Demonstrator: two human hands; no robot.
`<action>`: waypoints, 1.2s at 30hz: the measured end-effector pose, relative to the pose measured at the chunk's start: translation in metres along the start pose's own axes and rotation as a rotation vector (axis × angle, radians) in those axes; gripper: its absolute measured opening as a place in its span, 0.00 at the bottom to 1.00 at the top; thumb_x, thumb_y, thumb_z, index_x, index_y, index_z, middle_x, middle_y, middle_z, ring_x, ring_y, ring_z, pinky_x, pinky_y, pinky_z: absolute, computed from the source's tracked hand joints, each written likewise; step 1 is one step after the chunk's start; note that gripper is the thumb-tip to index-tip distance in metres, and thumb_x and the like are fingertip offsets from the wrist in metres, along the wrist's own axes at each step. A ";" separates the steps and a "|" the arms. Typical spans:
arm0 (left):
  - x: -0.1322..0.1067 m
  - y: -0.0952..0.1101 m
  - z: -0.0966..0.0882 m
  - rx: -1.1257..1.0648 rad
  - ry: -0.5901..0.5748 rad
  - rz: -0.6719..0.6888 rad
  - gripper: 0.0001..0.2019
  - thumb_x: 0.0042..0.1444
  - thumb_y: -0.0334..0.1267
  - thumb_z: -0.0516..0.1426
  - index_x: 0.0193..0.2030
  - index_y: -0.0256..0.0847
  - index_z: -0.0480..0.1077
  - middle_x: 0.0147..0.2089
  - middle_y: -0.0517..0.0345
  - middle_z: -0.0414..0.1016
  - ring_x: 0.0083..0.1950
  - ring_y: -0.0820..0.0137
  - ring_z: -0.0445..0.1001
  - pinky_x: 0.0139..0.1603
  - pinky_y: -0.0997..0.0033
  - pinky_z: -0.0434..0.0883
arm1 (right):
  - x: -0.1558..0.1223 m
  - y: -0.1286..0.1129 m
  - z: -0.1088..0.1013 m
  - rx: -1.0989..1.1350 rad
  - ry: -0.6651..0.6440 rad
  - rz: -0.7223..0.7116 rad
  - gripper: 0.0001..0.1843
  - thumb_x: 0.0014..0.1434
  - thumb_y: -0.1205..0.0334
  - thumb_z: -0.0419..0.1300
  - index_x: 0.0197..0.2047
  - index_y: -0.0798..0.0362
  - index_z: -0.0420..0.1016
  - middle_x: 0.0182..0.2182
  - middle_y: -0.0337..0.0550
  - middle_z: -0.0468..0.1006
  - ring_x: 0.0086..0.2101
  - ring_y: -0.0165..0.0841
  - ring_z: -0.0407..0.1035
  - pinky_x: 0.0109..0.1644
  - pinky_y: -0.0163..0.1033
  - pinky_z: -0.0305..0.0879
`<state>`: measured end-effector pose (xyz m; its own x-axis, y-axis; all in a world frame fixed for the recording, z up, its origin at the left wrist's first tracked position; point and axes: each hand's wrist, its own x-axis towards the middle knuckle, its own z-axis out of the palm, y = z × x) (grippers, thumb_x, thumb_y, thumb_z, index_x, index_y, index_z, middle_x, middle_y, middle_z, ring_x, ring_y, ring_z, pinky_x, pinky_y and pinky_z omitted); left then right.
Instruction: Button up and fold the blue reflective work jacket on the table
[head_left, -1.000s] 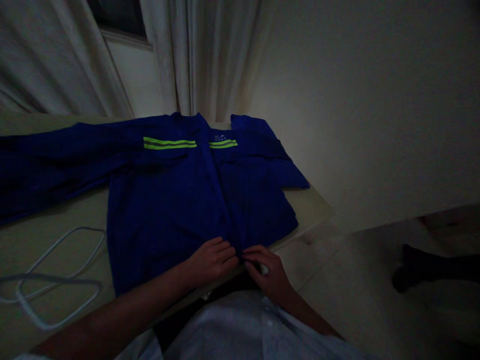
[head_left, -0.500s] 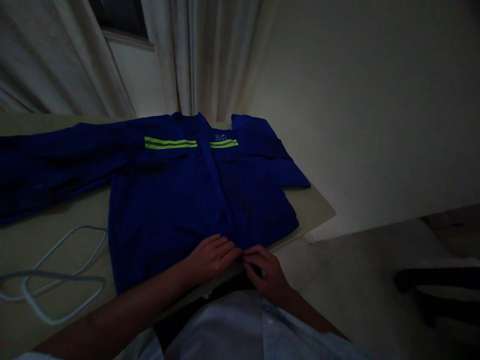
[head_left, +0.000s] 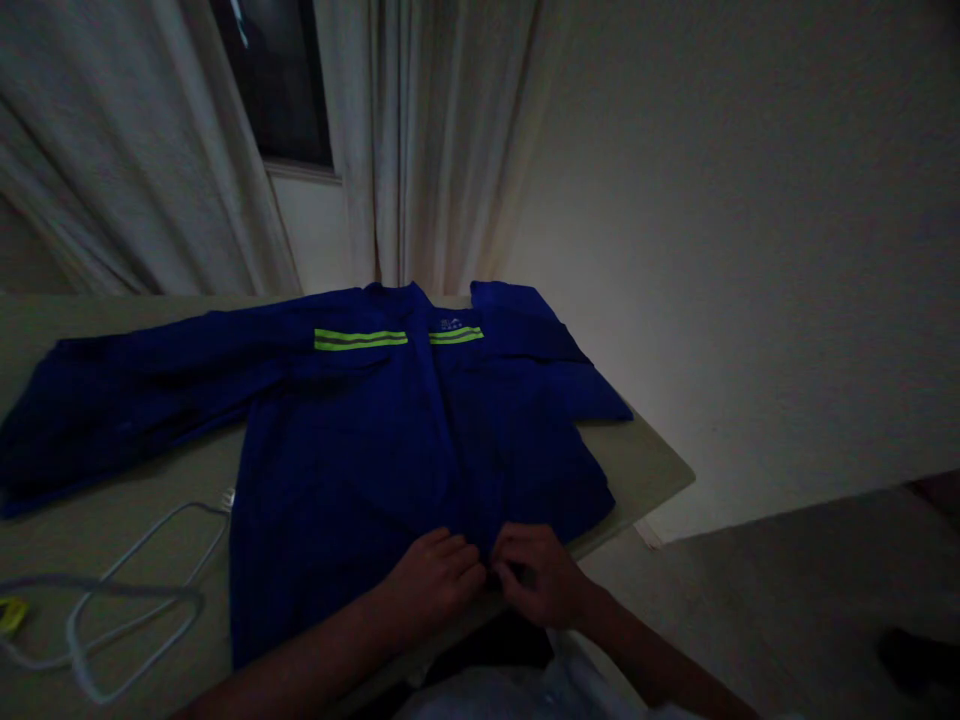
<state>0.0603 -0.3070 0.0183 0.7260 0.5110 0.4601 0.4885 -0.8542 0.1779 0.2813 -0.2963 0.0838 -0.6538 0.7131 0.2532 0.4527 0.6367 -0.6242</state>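
A dark blue work jacket [head_left: 352, 450] with yellow-green reflective stripes on the chest is spread on the table [head_left: 652, 465]. One sleeve stretches out to the left; the other is folded over at the right. At the jacket's bottom front hem, my left hand [head_left: 439, 575] has its fingers curled closed on the fabric. Right beside it, my right hand [head_left: 536, 570] pinches the same hem near the front opening. What exactly lies between the fingertips is dark and hard to make out.
A looped white cable [head_left: 112, 590] lies on the table left of the jacket, with a yellow object [head_left: 11, 615] at the far left edge. Behind the table hang curtains [head_left: 435, 150] beside a dark window [head_left: 281, 80]. A wall [head_left: 750, 250] stands at the right.
The view has tilted up, so the jacket and table sit lower in the picture. My hands stay at the hem, with the right fingers curled in more.
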 end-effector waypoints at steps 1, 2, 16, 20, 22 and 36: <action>0.000 0.001 -0.004 -0.034 -0.049 -0.018 0.13 0.68 0.48 0.62 0.39 0.43 0.69 0.34 0.61 0.76 0.35 0.66 0.74 0.35 0.62 0.65 | 0.016 0.007 -0.007 -0.016 0.004 -0.013 0.08 0.65 0.66 0.58 0.34 0.50 0.76 0.31 0.40 0.78 0.33 0.33 0.74 0.39 0.36 0.68; 0.001 0.002 -0.010 -0.079 -0.096 -0.042 0.17 0.66 0.55 0.63 0.42 0.44 0.71 0.36 0.60 0.78 0.36 0.65 0.76 0.34 0.62 0.66 | 0.035 0.015 -0.014 -0.039 0.039 -0.011 0.10 0.67 0.64 0.57 0.34 0.50 0.75 0.31 0.40 0.78 0.33 0.33 0.74 0.40 0.37 0.68; 0.015 -0.147 -0.055 0.182 0.149 -0.630 0.15 0.72 0.38 0.53 0.62 0.38 0.70 0.62 0.42 0.76 0.62 0.53 0.76 0.62 0.43 0.74 | 0.412 0.154 0.014 -0.220 0.291 0.591 0.18 0.66 0.66 0.63 0.57 0.62 0.80 0.52 0.61 0.83 0.52 0.43 0.78 0.54 0.40 0.70; -0.004 -0.173 -0.034 0.278 0.167 -0.659 0.16 0.71 0.35 0.53 0.62 0.40 0.70 0.62 0.45 0.77 0.62 0.55 0.76 0.61 0.46 0.76 | 0.433 0.170 0.035 -0.214 0.324 0.535 0.19 0.69 0.70 0.56 0.58 0.54 0.81 0.54 0.52 0.84 0.53 0.38 0.78 0.55 0.37 0.69; -0.007 -0.170 -0.026 0.253 0.158 -0.667 0.17 0.70 0.35 0.53 0.63 0.43 0.70 0.62 0.47 0.77 0.62 0.56 0.76 0.61 0.47 0.76 | 0.434 0.177 0.047 -0.225 0.326 0.472 0.19 0.71 0.67 0.55 0.59 0.51 0.81 0.55 0.48 0.84 0.54 0.37 0.78 0.57 0.35 0.68; -0.001 -0.164 -0.025 0.192 0.190 -0.722 0.17 0.69 0.35 0.53 0.62 0.45 0.71 0.61 0.48 0.77 0.59 0.54 0.75 0.58 0.47 0.76 | 0.438 0.186 0.070 -0.455 0.175 0.303 0.18 0.72 0.65 0.54 0.57 0.53 0.83 0.52 0.53 0.80 0.52 0.40 0.73 0.56 0.40 0.67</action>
<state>-0.0327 -0.1696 0.0102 0.1085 0.8953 0.4320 0.8977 -0.2749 0.3444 0.0367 0.1135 0.0268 -0.3613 0.8969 0.2550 0.8453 0.4305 -0.3164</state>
